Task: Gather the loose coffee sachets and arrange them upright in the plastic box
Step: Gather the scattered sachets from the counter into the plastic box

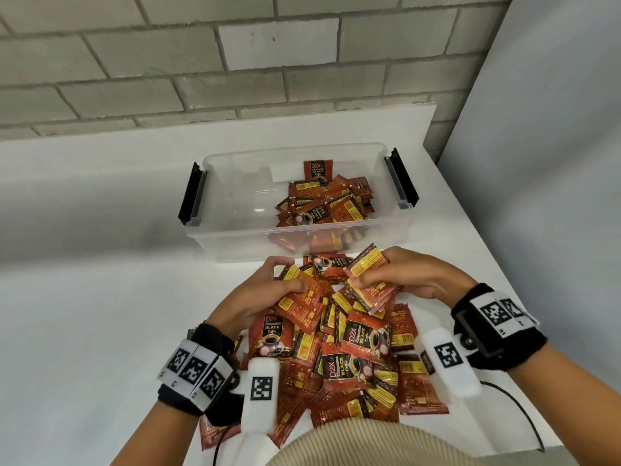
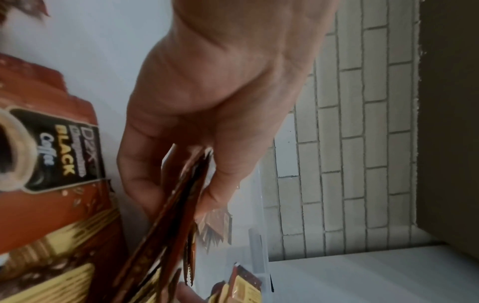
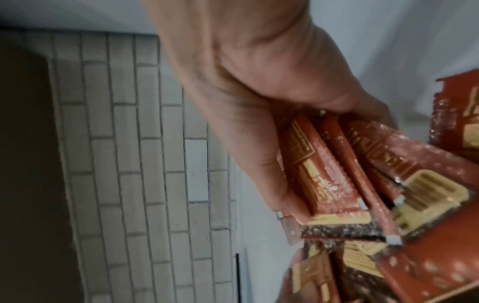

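Note:
A pile of loose red coffee sachets [image 1: 353,364] lies on the white table in front of me. My left hand [image 1: 268,290] grips a few sachets [image 2: 178,205] at the pile's far left. My right hand [image 1: 396,277] holds a fanned stack of sachets [image 3: 350,180] just above the pile's far right. The clear plastic box [image 1: 235,227] stands just beyond both hands. Inside it, many sachets [image 1: 322,203] lie in a heap on the right, and one sachet [image 1: 317,169] stands upright against the back wall.
The box has black latch handles [image 1: 191,193] at both ends. A grey brick wall [image 1: 201,62] runs behind the table. The table's right edge [image 1: 470,203] meets a pale wall. A black cable [image 1: 517,408] lies at the near right.

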### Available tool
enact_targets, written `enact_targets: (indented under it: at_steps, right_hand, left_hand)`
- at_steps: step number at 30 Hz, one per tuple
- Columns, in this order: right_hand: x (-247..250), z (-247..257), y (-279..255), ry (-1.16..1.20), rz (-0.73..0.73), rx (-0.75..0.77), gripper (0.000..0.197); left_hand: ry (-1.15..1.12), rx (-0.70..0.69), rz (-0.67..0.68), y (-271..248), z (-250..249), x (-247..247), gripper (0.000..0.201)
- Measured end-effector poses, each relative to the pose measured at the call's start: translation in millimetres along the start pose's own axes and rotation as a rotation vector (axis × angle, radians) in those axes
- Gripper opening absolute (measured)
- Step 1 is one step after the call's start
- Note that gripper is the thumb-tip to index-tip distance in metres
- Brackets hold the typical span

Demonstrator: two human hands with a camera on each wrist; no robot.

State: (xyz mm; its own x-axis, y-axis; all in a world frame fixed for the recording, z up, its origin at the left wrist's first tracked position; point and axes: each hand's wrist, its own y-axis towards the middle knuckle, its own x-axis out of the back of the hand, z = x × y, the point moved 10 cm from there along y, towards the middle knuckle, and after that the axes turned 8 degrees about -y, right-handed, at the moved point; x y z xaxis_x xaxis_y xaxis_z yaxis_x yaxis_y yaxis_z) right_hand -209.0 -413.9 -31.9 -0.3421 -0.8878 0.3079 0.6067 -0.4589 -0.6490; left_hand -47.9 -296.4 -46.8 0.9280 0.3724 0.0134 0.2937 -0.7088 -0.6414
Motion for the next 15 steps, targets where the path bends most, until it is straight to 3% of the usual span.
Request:
enact_targets:
  at_steps: [4,8,12,15]
  right_hand:
    - [0,4,2,0.170,0.030,0.000,0.026]
    - [-13,10,11,0.178,0.017,-0.008,0.036]
    - [-19,12,15,0.181,-0.023,-0.020,0.034]
    - [-19,5,12,0.192,-0.021,-0.034,0.033]
  left_hand:
    - [0.028,0.002,-0.018,7,-4,-3,0.053]
    - [0.116,0.000,-0.015,11,-7,-13,0.052]
    - [0.173,-0.024,0.026,12,-12,-24,0.033]
    - [0.096,0.008,0.064,12,-9,-23,0.028]
